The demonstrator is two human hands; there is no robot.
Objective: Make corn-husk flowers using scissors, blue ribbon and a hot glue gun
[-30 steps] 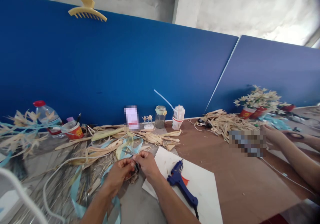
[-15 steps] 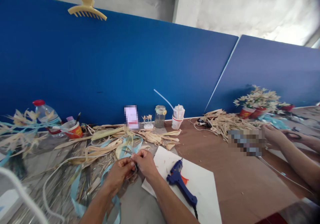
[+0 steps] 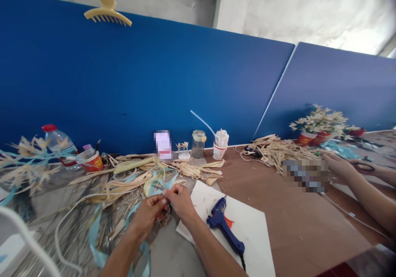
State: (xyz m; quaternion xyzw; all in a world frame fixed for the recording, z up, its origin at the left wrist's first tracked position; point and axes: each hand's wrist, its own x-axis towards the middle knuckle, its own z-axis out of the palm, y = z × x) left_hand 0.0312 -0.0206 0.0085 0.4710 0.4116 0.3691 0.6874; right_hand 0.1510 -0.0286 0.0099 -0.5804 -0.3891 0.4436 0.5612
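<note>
Near the middle of the table, my left hand [image 3: 150, 213] and my right hand [image 3: 180, 202] meet with fingertips pinched together. Whatever small thing they hold is mostly hidden; only a dark bit shows between the fingers. Dry husk strips [image 3: 136, 188] and pale blue ribbon [image 3: 97, 244] lie just behind and to the left of my hands. Right of my right forearm, a dark blue glue gun [image 3: 227, 229] with an orange trigger rests on a white board [image 3: 258, 240].
Against the blue partition [image 3: 154, 70] stand a glass jar [image 3: 198, 145], a paper cup [image 3: 220, 151] and a plastic bottle [image 3: 57, 140]. White cables cross the left side. At right, another person's forearms [image 3: 361, 190] are beside a husk pile [image 3: 275, 149] and potted husk flowers [image 3: 321, 122].
Almost nothing differs. Both my hands stay pinched together in the same place, with only a slight shift of the view.
</note>
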